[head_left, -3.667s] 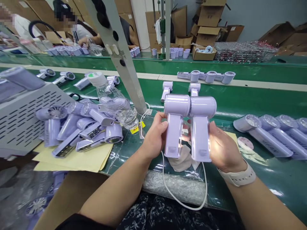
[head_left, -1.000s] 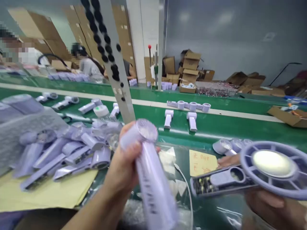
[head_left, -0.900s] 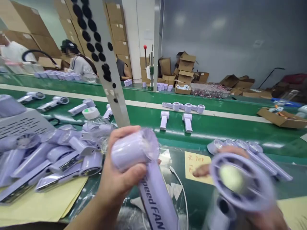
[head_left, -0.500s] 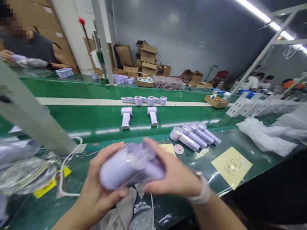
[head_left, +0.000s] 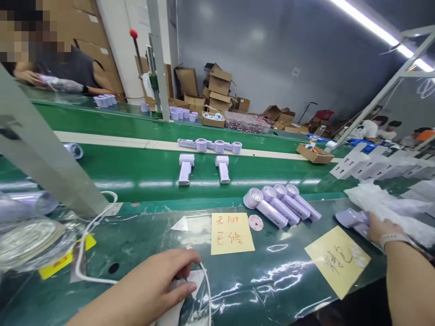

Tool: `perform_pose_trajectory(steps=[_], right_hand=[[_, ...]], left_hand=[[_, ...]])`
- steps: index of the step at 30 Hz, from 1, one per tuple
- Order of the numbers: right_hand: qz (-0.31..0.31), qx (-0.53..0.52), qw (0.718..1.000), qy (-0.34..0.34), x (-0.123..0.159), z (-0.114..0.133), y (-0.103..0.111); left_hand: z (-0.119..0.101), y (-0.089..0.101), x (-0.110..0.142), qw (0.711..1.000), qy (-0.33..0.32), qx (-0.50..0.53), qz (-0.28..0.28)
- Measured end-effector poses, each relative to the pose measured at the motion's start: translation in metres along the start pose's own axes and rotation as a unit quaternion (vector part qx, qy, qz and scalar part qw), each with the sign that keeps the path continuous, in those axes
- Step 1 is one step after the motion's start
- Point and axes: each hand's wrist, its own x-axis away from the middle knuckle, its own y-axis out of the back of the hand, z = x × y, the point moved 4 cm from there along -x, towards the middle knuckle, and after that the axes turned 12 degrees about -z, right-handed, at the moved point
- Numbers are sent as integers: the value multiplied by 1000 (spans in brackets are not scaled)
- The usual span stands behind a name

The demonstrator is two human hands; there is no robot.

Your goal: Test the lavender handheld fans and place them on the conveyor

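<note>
My right hand (head_left: 384, 229) is at the right side of the bench, fingers closed around a lavender handheld fan (head_left: 348, 218). That fan lies low beside crumpled clear plastic bags (head_left: 377, 199), its head pointing left. Near the front of the bench, my left hand (head_left: 166, 276) is half curled, with a gap between thumb and index finger. A white cable (head_left: 208, 290) runs past its index fingertip, over a pale cloth-like piece (head_left: 171, 314); whether they touch is unclear. Several lavender fans (head_left: 272, 213) lie in a slanted row between my hands, beyond a yellow note (head_left: 233, 234).
Another yellow note (head_left: 338, 260) lies near the right edge. Two fans, including one fan (head_left: 186, 170), rest on the green conveyor (head_left: 149, 170). A grey post (head_left: 50, 149) and coiled cables (head_left: 30, 240) stand at left. Across the belt sits a person (head_left: 68, 74).
The fan has gone from between both hands to the far right in my right hand. My left hand has let go of it and dropped towards the white cable. The view has shifted slightly.
</note>
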Motion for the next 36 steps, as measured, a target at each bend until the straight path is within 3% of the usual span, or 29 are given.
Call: perform_pose_trajectory(steps=[3, 7, 9, 12, 15, 18, 21, 24, 27, 29, 31, 32, 33, 34, 36], right_hand=[[31, 9, 999, 22, -22, 57, 4], [129, -68, 972, 186, -14, 210, 12], [182, -120, 942, 257, 10, 293, 19], [227, -168, 914, 292, 56, 394, 32], [236, -180, 915, 274, 107, 461, 44], [209, -189, 925, 254, 154, 498, 56], [188, -215, 917, 278, 186, 509, 70], [213, -258, 873, 355, 208, 495, 87], [247, -311, 808, 436, 230, 453, 105], [249, -355, 771, 466, 242, 417, 115], [259, -441, 722, 466, 247, 382, 123], [280, -492, 693, 447, 247, 367, 124], [305, -536, 669, 414, 247, 355, 123], [323, -560, 663, 379, 246, 345, 119], [322, -545, 699, 333, 249, 334, 109]], left_hand=[[5, -1, -6, 999, 8, -39, 2], [13, 2, -12, 996, 13, -69, -60], [16, 2, -14, 993, 6, -72, -90], [20, -2, -20, 990, -8, -46, -133], [24, -6, -24, 987, -7, 5, -161], [28, -5, -26, 970, 27, 117, -213], [38, -2, -28, 900, 97, 317, -281], [49, 0, -35, 820, 161, 444, -324], [54, 6, -40, 751, 190, 530, -344], [53, 8, -41, 665, 199, 643, -324], [48, 6, -41, 587, 209, 736, -265], [45, 5, -39, 566, 217, 761, -230], [42, 3, -38, 565, 225, 768, -201], [41, 3, -37, 571, 229, 767, -184], [41, 5, -35, 584, 214, 759, -193]])
